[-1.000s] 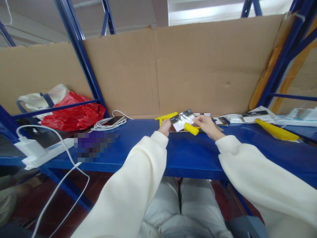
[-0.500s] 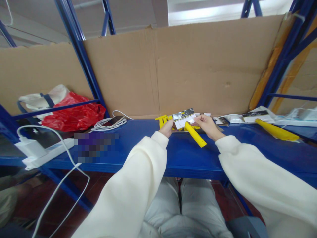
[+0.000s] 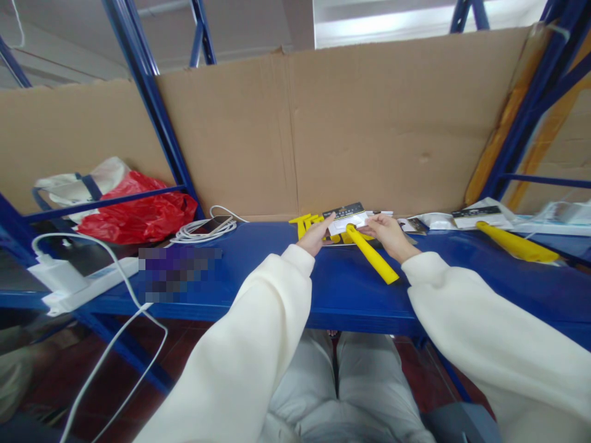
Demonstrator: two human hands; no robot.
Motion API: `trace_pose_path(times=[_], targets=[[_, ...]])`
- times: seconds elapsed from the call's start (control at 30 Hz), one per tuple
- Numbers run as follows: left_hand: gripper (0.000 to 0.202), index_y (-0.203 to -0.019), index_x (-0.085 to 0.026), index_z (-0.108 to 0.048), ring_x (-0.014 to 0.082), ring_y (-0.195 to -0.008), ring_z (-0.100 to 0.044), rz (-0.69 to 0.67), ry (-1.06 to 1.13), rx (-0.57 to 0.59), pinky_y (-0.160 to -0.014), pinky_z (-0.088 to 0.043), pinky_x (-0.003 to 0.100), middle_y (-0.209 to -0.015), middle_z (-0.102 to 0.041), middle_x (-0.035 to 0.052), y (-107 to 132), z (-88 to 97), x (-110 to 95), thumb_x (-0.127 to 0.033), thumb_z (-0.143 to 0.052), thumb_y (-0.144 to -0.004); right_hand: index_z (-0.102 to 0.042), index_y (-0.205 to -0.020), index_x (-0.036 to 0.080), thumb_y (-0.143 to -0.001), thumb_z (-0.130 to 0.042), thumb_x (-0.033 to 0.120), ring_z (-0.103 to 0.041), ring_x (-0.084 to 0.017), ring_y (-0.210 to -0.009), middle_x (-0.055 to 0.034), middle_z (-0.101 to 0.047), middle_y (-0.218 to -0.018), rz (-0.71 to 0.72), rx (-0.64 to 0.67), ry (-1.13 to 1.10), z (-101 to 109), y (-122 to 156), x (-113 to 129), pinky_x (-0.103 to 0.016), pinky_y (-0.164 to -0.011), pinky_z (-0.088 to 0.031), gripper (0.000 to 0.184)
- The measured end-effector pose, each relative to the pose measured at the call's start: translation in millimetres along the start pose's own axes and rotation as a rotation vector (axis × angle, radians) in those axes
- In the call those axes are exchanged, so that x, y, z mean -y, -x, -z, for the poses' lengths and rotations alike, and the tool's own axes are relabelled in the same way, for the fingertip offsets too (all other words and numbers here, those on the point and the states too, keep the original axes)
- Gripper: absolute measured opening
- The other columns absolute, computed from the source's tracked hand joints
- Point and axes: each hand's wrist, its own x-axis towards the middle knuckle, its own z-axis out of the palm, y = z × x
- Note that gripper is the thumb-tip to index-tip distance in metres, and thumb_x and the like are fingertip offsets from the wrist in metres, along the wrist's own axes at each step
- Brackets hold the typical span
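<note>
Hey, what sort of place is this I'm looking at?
Probably a makeshift workstation in a workshop or storeroom: a blue metal shelf used as a worktop, cardboard sheets standing behind it, and yellow pieces lying on it.

From my distant seat I see a large cardboard sheet standing upright behind the blue table. At its left edge there is a blue metal post. Beside this post lies a red plastic bag, next to a white cloth bag. Nearer to me, a white adapter sits on a power strip, near a coil of white cable.
</note>
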Motion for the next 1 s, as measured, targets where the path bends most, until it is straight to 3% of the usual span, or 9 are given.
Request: trace_pose_path(times=[0.07, 0.13, 0.23, 0.43, 0.67, 0.83, 1.0], targets=[[0.015, -0.089, -0.02, -0.074, 0.0257, -0.105, -0.078, -0.013, 0.048, -0.016, -0.098, -0.064, 0.039, -0.093, -0.082, 0.0095, -1.7, 0.1, 1.9, -0.026, -0.088, -0.087, -0.061, -0.079, 0.023, -0.08, -0.088, 0.012, -0.082, -0.019, -0.077, -0.0004, -0.076, -0.077, 0.005, 0.021, -0.005, -0.1, -0.9, -2.8, -0.038, -0.092, -0.071, 0.03], [0.015, -0.084, -0.019, -0.072, 0.0209, -0.093, -0.078, -0.03, 0.091, -0.046, -0.092, -0.065, 0.034, -0.086, -0.08, 0.0067, -3.8, 0.3, 2.9, -0.01, -0.084, -0.084, -0.06, -0.083, 0.024, -0.074, -0.092, 0.015, -0.081, -0.018, -0.076, 0.0007, -0.076, -0.084, 0.03, 0.034, -0.006, 0.3, -2.0, -6.2, -0.038, -0.09, -0.072, 0.035], [0.018, -0.086, -0.016, -0.071, 0.0144, -0.076, -0.074, -0.044, 0.116, -0.098, -0.083, -0.065, 0.028, -0.082, -0.077, 0.0041, -6.2, 1.6, 3.0, 0.002, -0.074, -0.085, -0.059, -0.086, 0.025, -0.066, -0.098, 0.024, -0.08, -0.018, -0.08, 0.0021, -0.074, -0.09, 0.072, 0.036, 0.017, 1.9, -3.5, -10.3, -0.038, -0.088, -0.072, 0.044], [0.05, -0.127, -0.019, -0.073, 0.0194, -0.089, -0.082, -0.039, 0.104, -0.212, -0.083, -0.068, 0.03, -0.102, -0.083, 0.0069, -8.7, 5.1, 2.4, 0.002, -0.073, -0.082, -0.058, -0.082, 0.025, -0.061, -0.099, 0.031, -0.074, -0.02, -0.085, 0.0013, -0.068, -0.085, 0.142, 0.043, 0.123, 5.3, -5.1, -12.1, -0.041, -0.091, -0.069, 0.046], [0.034, -0.107, -0.012, -0.081, 0.0208, -0.09, -0.082, -0.027, 0.096, -0.212, -0.088, -0.067, 0.032, -0.096, -0.084, 0.0098, -9.9, 1.8, 1.2, 0.005, -0.064, -0.083, -0.054, -0.08, 0.027, -0.067, -0.096, 0.039, -0.071, -0.02, -0.074, 0.0023, -0.064, -0.074, 0.184, 0.04, 0.23, 4.6, -4.7, -7.6, -0.038, -0.081, -0.067, 0.046], [0.037, -0.117, -0.011, -0.078, 0.0237, -0.096, -0.083, -0.006, 0.06, -0.234, -0.088, -0.068, 0.035, -0.097, -0.085, 0.0113, -7.3, 0.6, 1.4, 0.003, -0.063, -0.087, -0.056, -0.083, 0.026, -0.069, -0.098, 0.047, -0.072, -0.019, -0.069, 0.0015, -0.068, -0.073, 0.142, 0.186, 0.298, -0.7, 4.1, -4.4, -0.034, -0.072, -0.064, 0.049], [0.034, -0.113, -0.013, -0.077, 0.0262, -0.108, -0.083, -0.008, 0.081, -0.244, -0.09, -0.067, 0.035, -0.098, -0.084, 0.0117, -7.6, 1.3, 2.9, 0.004, -0.066, -0.086, -0.066, -0.095, 0.024, -0.059, -0.103, 0.039, -0.072, -0.016, -0.068, 0.0026, -0.072, -0.086, 0.102, 0.325, 0.273, -4.9, 10.0, -8.9, -0.029, -0.064, -0.063, 0.053]])
